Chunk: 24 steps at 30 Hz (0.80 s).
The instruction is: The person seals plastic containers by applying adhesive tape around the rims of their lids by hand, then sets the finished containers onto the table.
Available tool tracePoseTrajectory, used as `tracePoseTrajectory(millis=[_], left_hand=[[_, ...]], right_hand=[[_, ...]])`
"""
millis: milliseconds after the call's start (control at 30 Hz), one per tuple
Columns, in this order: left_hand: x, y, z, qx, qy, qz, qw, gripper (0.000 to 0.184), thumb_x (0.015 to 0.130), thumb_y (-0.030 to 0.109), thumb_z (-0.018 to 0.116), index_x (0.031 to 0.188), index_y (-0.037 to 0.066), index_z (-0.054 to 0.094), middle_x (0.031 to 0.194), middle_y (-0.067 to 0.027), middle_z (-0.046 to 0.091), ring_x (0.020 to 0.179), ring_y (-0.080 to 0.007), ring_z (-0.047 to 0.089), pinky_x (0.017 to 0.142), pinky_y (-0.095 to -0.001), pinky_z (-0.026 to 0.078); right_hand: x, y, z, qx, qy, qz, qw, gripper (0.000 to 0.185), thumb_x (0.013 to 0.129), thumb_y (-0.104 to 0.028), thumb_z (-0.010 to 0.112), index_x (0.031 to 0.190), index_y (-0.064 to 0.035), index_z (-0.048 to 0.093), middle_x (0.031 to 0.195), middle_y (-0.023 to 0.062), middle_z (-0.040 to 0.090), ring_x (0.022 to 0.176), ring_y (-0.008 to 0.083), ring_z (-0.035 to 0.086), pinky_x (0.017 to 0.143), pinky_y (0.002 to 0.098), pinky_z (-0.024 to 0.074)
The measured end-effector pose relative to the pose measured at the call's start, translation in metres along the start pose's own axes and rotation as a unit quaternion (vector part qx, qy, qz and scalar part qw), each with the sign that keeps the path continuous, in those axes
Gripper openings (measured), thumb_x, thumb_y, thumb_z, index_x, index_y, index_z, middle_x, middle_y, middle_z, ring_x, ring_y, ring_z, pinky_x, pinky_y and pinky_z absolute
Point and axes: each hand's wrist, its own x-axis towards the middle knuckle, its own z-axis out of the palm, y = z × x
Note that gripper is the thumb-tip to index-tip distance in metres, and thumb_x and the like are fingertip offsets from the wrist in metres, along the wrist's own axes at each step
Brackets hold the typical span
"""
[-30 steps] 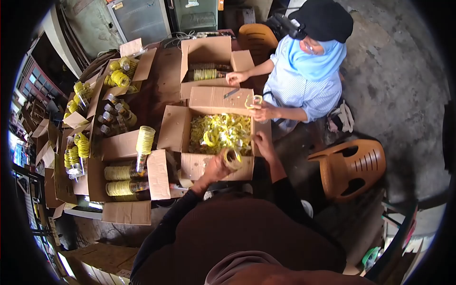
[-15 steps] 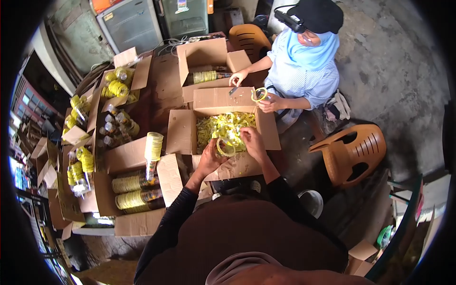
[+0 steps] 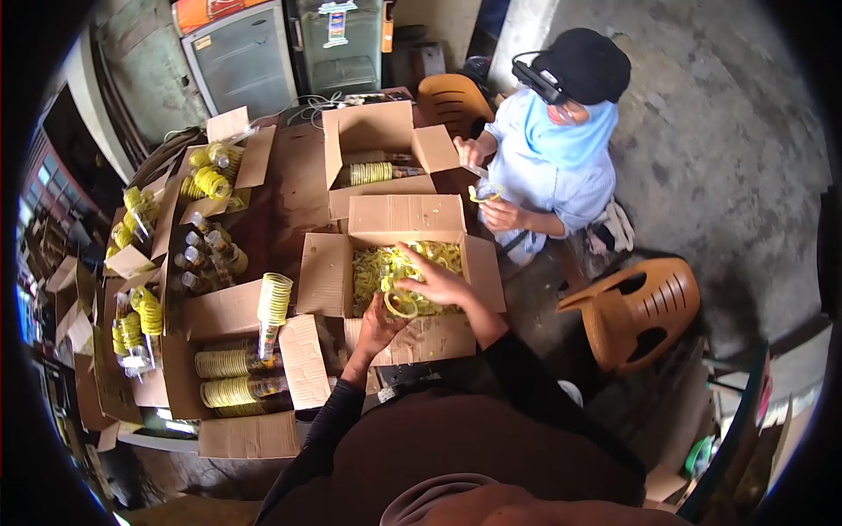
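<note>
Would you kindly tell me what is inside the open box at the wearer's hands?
Loose yellow strips lie heaped in the box. The right hand, and the left hand with its yellow ring, hide some; the bottom, under the heap, cannot be seen.

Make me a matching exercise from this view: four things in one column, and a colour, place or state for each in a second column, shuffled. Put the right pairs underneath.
Column one
1. The wearer's left hand
2. The wearer's right hand
3. The yellow scraps
4. The co-worker's cap

Column two
A. Inside the open cardboard box in front of the wearer
B. Black
C. Holding a yellowish ring
D. Open, with fingers spread above the box

Right pairs
1-C, 2-D, 3-A, 4-B
</note>
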Motion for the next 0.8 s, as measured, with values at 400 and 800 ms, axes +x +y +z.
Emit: tracePoseTrajectory(millis=[400, 800], left_hand=[[0.002, -0.001, 0.023, -0.016, 0.036, 0.04, 0.998, 0.078, 0.063, 0.013, 0.084, 0.125, -0.005, 0.039, 0.109, -0.0237, 0.058, 0.098, -0.0399, 0.059, 0.084, -0.0417, 0.049], [0.025, 0.06, 0.044, 0.086, -0.025, -0.004, 0.996, 0.065, 0.062, 0.018, 0.082, 0.115, 0.0, 0.049, 0.105, -0.0178, 0.059, 0.098, -0.036, 0.059, 0.083, -0.0408, 0.049]], right_hand=[[-0.012, 0.113, 0.013, 0.118, 0.193, 0.032, 0.973, 0.051, 0.096, -0.024, 0.055, 0.139, -0.0026, 0.037, 0.134, 0.0194, 0.049, 0.121, 0.0308, 0.05, 0.103, 0.037, 0.038], [-0.056, 0.038, 0.002, -0.091, 0.132, -0.032, 0.987, 0.032, 0.073, -0.001, 0.068, 0.099, -0.0019, 0.049, 0.094, 0.0165, 0.053, 0.092, 0.0375, 0.054, 0.078, 0.0422, 0.045]])
